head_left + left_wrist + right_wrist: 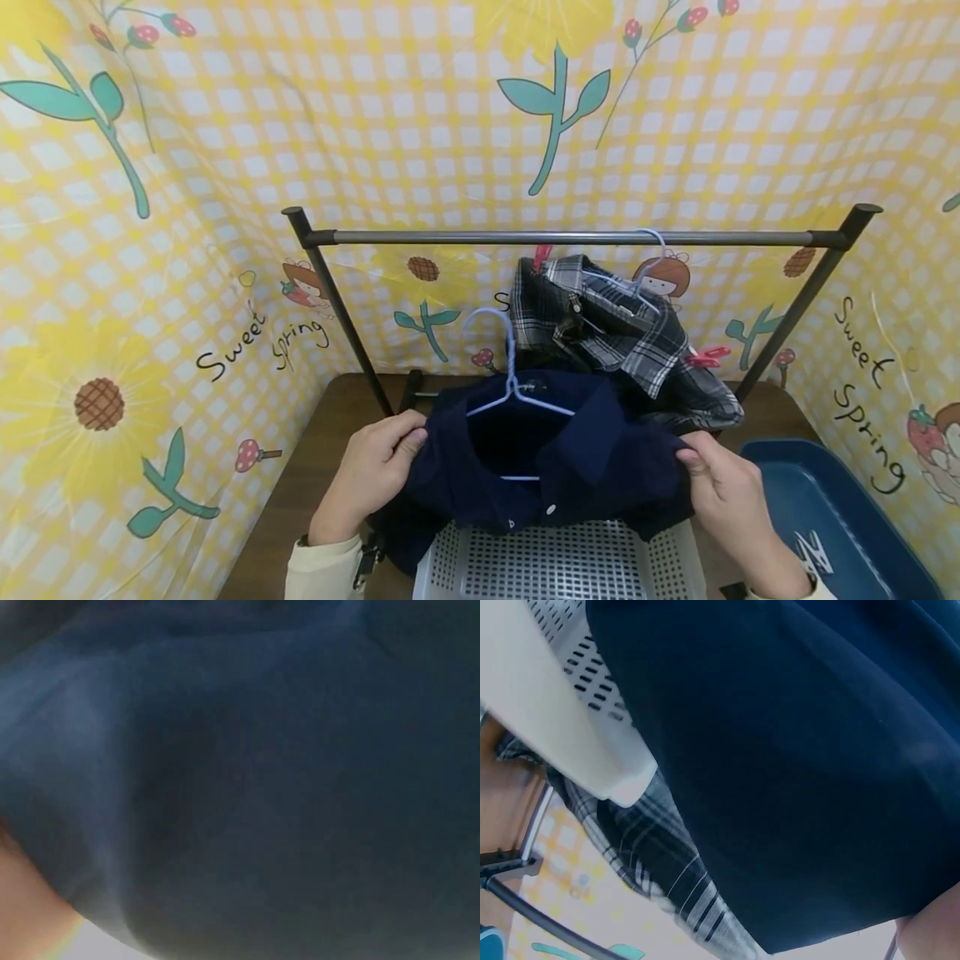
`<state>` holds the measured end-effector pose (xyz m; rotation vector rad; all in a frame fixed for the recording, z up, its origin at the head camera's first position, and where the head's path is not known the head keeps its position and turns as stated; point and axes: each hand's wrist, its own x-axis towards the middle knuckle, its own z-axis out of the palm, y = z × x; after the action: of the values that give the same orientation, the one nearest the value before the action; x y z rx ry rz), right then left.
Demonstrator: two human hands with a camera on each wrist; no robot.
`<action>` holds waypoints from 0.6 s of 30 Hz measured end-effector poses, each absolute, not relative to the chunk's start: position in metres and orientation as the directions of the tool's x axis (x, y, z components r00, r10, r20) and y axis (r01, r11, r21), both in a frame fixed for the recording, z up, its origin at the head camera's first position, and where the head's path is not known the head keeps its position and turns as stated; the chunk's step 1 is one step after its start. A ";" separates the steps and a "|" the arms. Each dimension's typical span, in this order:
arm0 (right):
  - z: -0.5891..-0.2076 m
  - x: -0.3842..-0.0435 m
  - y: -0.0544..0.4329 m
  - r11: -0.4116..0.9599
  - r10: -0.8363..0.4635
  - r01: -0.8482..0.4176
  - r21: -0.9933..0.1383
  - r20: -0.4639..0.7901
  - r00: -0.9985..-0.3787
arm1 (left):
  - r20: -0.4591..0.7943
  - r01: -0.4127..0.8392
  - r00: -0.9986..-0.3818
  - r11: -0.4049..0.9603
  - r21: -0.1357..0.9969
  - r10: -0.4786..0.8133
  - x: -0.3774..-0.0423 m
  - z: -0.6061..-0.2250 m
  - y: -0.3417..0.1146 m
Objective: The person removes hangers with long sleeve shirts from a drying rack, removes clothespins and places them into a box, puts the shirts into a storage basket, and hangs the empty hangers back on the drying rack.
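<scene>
A dark navy collared shirt (592,467) is spread between both hands above a white perforated basket (555,567). My left hand (375,467) pinches its left shoulder, thumb on top. At the opposite shoulder, my right hand (723,492) grips the cloth the same way. A light blue hanger (512,367) sits inside the neck opening, its hook sticking up and free of the rail. Navy cloth (285,795) fills most of the left wrist view. In the right wrist view a sleeve (780,787) of the shirt hangs down beside the basket.
A metal rail (465,237) on dark posts crosses behind the shirt. From it hangs a plaid shirt (622,333) on another hanger, with red clothespins (708,357) at its shoulders. A blue tray (840,500) holding white clothespins (813,552) stands at the right on the brown table (300,475).
</scene>
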<state>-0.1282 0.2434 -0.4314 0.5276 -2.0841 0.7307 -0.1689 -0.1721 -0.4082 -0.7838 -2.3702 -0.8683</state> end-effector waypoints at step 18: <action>-0.441 -0.131 0.234 0.705 -0.072 -0.645 -0.295 0.875 -0.479 | 0.506 0.657 -0.753 0.457 0.599 0.420 -0.171 -0.410 -0.163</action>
<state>-0.1307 0.2337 -0.4413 0.5505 -1.9730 0.7688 -0.1709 -0.1632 -0.4100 -0.9224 -2.4243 -1.1848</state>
